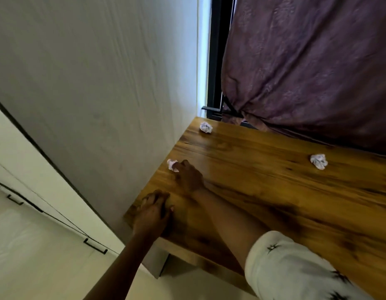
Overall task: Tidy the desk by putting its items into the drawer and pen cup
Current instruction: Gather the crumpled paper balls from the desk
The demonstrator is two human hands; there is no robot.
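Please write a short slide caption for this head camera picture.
Right hand reaches a crumpled paper ball on the wooden desk.

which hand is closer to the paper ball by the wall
Right. The right hand has its fingers on the crumpled paper ball at the desk's wall edge; the left hand rests flat nearer the front corner.

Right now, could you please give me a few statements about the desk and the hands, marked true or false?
1. Three paper balls lie on the desk. True: one by the wall, one at the far corner, one at the right.
2. The right hand reaches the paper ball by the wall. True.
3. The left hand holds a pen. False: it rests flat on the desk.
4. The curtain is white. False: purple.
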